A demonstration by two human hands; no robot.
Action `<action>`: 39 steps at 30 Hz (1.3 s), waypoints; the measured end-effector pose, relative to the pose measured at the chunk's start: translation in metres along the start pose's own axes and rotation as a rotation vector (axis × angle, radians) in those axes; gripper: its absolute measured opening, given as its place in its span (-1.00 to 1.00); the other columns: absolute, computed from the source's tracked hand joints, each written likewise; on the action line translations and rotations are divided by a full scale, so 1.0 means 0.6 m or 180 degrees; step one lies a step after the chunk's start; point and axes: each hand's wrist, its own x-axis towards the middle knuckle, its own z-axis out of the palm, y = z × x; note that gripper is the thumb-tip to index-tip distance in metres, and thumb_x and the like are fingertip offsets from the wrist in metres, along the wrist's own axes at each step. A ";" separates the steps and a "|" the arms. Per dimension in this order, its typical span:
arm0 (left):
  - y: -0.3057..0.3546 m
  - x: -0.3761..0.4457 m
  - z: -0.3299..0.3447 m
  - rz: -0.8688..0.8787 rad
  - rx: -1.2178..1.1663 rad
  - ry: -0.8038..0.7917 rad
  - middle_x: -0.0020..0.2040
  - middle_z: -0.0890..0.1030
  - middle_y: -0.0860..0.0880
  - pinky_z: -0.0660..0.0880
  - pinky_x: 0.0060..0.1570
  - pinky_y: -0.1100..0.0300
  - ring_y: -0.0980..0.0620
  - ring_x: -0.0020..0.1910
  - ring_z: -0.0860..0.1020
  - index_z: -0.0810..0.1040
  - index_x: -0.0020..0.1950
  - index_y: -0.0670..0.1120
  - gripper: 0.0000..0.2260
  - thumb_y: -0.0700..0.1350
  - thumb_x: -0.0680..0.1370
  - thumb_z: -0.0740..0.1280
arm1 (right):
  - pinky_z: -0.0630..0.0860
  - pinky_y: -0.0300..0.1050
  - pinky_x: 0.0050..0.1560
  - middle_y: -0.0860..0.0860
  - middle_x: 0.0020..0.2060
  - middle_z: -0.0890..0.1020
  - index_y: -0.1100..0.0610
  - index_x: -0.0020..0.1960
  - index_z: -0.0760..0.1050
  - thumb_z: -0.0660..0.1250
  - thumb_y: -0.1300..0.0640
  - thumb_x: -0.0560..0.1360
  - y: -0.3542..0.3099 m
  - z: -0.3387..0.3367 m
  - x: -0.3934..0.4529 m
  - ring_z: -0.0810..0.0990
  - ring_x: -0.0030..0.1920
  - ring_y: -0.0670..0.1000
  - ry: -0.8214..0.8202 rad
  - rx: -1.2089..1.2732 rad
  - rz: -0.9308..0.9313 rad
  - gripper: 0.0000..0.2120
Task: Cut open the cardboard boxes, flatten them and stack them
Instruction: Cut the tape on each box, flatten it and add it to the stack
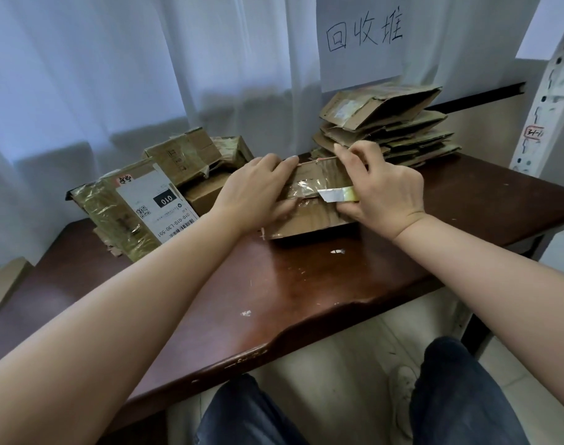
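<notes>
A small brown cardboard box (309, 220) with shiny tape lies on the dark wooden table (306, 284) in front of me. My left hand (258, 191) lies on the box's left side, fingers over its top and thumb along its near face. My right hand (383, 191) grips a utility knife (337, 194) with a yellow-green handle. Its silver blade points left and lies against the taped seam. At the back right sits a stack of flattened boxes (386, 123).
Several taped boxes (165, 187) are piled at the table's left; the nearest one carries a white shipping label. A paper sign (361, 40) hangs on the white curtain. A white post (544, 107) stands at the right. Small paper scraps (337, 251) dot the table.
</notes>
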 end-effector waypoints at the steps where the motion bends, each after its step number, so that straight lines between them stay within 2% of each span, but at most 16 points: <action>1: -0.001 0.002 -0.003 -0.0022 0.0023 -0.0031 0.23 0.48 -0.17 0.38 0.10 0.04 -0.19 0.21 0.47 0.25 0.51 -0.11 -0.40 0.05 0.53 0.32 | 0.18 -0.25 -0.47 0.16 0.09 0.56 0.18 0.32 0.45 0.63 -0.10 0.08 0.001 0.001 0.002 0.51 -0.49 0.09 0.0010 0.0009 0.0083 -0.11; 4: -0.006 0.005 -0.007 -0.0079 0.0107 -0.0112 0.25 0.50 -0.17 0.40 0.06 0.02 -0.20 0.20 0.49 0.22 0.52 -0.12 -0.42 0.00 0.54 0.28 | 0.19 -0.26 -0.47 0.16 0.09 0.57 0.19 0.30 0.48 0.65 -0.06 0.08 0.000 0.006 0.008 0.52 -0.50 0.10 -0.0085 -0.0096 0.0070 -0.14; 9: -0.006 0.003 -0.009 0.0124 0.0153 -0.0234 0.35 0.49 -0.12 0.42 0.04 -0.01 -0.20 0.22 0.50 0.21 0.54 -0.13 -0.44 -0.02 0.56 0.23 | 0.18 -0.25 -0.45 0.20 0.04 0.58 0.22 0.24 0.52 0.65 0.01 0.09 -0.002 0.011 0.007 0.53 -0.52 0.13 -0.0154 -0.0136 0.0005 -0.22; 13: 0.001 0.001 -0.015 0.0327 0.0267 -0.0317 0.37 0.48 -0.10 0.47 0.00 -0.04 -0.19 0.19 0.53 0.19 0.54 -0.14 -0.47 -0.01 0.58 0.09 | 0.18 -0.24 -0.42 0.21 -0.05 0.60 0.25 0.16 0.57 0.60 0.05 0.15 -0.001 0.009 0.008 0.52 -0.53 0.15 -0.0081 -0.0058 0.0020 -0.36; 16: 0.001 -0.002 -0.011 0.0435 0.0224 -0.0342 0.25 0.57 -0.12 0.48 -0.09 -0.02 -0.21 0.10 0.56 0.39 0.41 -0.09 -0.53 0.04 0.55 0.06 | 0.19 -0.24 -0.40 0.14 -0.19 0.62 0.21 0.00 0.63 0.55 0.07 0.17 0.004 0.003 0.006 0.54 -0.51 0.17 -0.0139 -0.0036 -0.0032 -0.56; 17: 0.003 -0.007 -0.007 0.0535 0.0118 -0.0354 0.16 0.62 -0.14 0.48 -0.13 -0.02 -0.23 0.04 0.58 0.47 0.31 -0.08 -0.51 0.08 0.50 0.00 | 0.20 -0.25 -0.41 0.10 -0.25 0.61 0.17 -0.09 0.64 0.53 0.07 0.18 0.008 0.002 0.001 0.55 -0.50 0.17 -0.0148 -0.0095 -0.0080 -0.66; 19: 0.007 -0.022 -0.001 0.0672 -0.0147 -0.0399 0.08 0.66 -0.13 0.52 -0.12 -0.03 -0.23 0.00 0.60 0.54 0.25 -0.05 -0.41 0.13 0.42 -0.08 | 0.32 -0.23 -0.44 0.04 -0.30 0.62 0.12 -0.15 0.64 0.46 0.04 0.24 0.017 -0.002 -0.012 0.58 -0.46 0.17 -0.0179 -0.0074 -0.0127 -0.77; 21: 0.000 -0.030 -0.003 0.0367 -0.0715 -0.0266 0.00 0.69 -0.07 0.53 -0.11 0.00 -0.16 -0.04 0.62 0.60 0.21 0.01 -0.49 0.15 0.47 0.01 | 0.49 -0.09 -0.36 0.03 -0.17 0.68 0.06 0.01 0.65 0.37 0.02 0.35 0.023 -0.010 -0.020 0.65 -0.28 0.20 -0.0073 0.0273 0.0090 -0.73; 23: -0.017 -0.026 -0.004 -0.0114 -0.1321 -0.0227 -0.07 0.69 0.00 0.54 -0.06 0.04 -0.04 -0.06 0.62 0.60 0.18 0.04 -0.59 0.21 0.50 0.16 | 0.50 -0.01 -0.19 0.03 0.05 0.65 0.03 0.21 0.54 0.38 0.05 0.41 0.023 -0.018 -0.018 0.64 -0.06 0.22 -0.0103 0.0612 0.0465 -0.63; 26: -0.032 -0.015 -0.003 -0.0638 -0.1882 -0.0261 -0.05 0.64 -0.01 0.49 -0.01 0.11 -0.01 -0.05 0.59 0.52 0.21 0.01 -0.60 0.23 0.50 0.29 | 0.42 -0.05 -0.26 0.08 0.15 0.49 0.10 0.25 0.41 0.40 0.10 0.43 0.014 -0.022 -0.013 0.58 -0.10 0.18 0.0185 0.0799 0.0725 -0.58; 28: -0.030 -0.006 0.001 -0.0656 -0.1929 -0.0211 -0.03 0.62 0.00 0.46 -0.02 0.11 -0.02 -0.06 0.57 0.46 0.21 0.01 -0.69 0.13 0.55 0.31 | 0.37 -0.05 -0.29 0.10 0.11 0.45 0.14 0.18 0.40 0.33 0.13 0.49 0.006 -0.021 -0.016 0.55 -0.16 0.14 0.0335 0.0995 0.0789 -0.71; 30: -0.020 0.002 0.003 -0.0538 -0.1822 -0.0204 0.02 0.60 0.06 0.44 0.06 0.06 -0.04 -0.01 0.57 0.41 0.22 0.03 -0.78 0.03 0.60 0.25 | 0.38 -0.04 -0.27 0.08 0.04 0.51 0.15 0.11 0.44 0.28 0.20 0.49 -0.001 -0.013 -0.027 0.56 -0.19 0.16 0.0284 0.1160 0.0590 -0.81; 33: -0.015 0.009 0.008 -0.0360 -0.1604 -0.0142 0.16 0.55 0.12 0.39 0.14 0.05 0.04 0.17 0.52 0.40 0.30 0.15 -0.75 -0.04 0.62 0.19 | 0.45 -0.05 -0.28 0.06 -0.12 0.63 0.14 0.03 0.52 0.30 0.25 0.42 -0.010 0.006 -0.041 0.60 -0.20 0.23 -0.0011 0.1234 0.0106 -0.81; 36: -0.023 0.011 0.020 -0.0240 -0.1564 -0.0043 0.22 0.50 0.05 0.41 0.11 0.05 0.02 0.16 0.50 0.41 0.34 0.22 -0.70 -0.04 0.63 0.18 | 0.56 0.04 -0.20 0.07 -0.10 0.66 0.16 0.08 0.57 0.26 0.28 0.41 -0.018 0.022 -0.047 0.59 -0.03 0.16 -0.0328 0.1254 -0.0226 -0.73; 39: -0.027 0.010 0.037 -0.0259 -0.1701 0.0015 0.22 0.47 0.00 0.46 0.12 0.02 -0.03 0.15 0.49 0.44 0.37 0.18 -0.68 -0.04 0.62 0.20 | 0.50 0.06 0.12 0.08 0.08 0.62 0.16 0.24 0.53 0.23 0.33 0.41 -0.025 0.036 -0.045 0.49 0.19 0.15 -0.0685 0.1316 -0.0390 -0.59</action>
